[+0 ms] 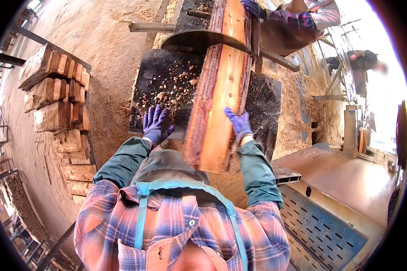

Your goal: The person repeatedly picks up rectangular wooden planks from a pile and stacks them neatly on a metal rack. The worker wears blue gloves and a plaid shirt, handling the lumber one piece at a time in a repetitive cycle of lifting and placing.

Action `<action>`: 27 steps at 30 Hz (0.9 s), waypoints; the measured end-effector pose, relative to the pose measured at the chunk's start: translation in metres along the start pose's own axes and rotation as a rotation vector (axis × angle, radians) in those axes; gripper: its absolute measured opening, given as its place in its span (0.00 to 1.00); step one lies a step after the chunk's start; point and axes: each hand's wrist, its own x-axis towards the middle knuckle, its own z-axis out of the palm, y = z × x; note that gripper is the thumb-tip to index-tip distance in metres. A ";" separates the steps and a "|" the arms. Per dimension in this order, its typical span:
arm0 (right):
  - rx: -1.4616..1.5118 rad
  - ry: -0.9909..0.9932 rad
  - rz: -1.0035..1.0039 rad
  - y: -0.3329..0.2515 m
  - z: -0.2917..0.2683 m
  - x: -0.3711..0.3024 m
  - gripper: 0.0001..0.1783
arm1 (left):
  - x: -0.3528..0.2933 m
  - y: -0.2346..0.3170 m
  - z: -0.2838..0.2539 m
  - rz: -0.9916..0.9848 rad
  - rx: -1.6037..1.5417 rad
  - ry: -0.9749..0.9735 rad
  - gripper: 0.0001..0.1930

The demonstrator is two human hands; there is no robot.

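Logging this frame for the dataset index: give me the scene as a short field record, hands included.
Left hand: gloved, open, fingers spread, at table's near edge; contact unclear
Right hand: gloved, on slab's right side
Slab: long, bark along its sides, pale top face
Blade: dark, crosses slab in this view; cut depth unclear
Chips: scattered on table, left of slab
Co-worker's hand: gloved, at slab's far part
Blocks: stacked, far left
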 end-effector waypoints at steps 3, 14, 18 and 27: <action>-0.081 0.076 -0.069 0.007 0.054 -0.036 0.44 | 0.028 -0.042 0.018 0.162 -0.951 0.008 0.28; 0.442 0.151 0.057 0.043 0.267 -0.108 0.60 | 0.003 -0.096 -0.125 0.068 0.077 0.320 0.36; 0.537 0.156 0.017 0.049 0.258 -0.115 0.54 | -0.009 -0.075 -0.136 -0.093 -0.206 0.180 0.31; 0.522 -0.310 -0.027 0.066 0.053 -0.198 0.32 | -0.135 -0.015 -0.043 -0.287 -1.237 -0.535 0.21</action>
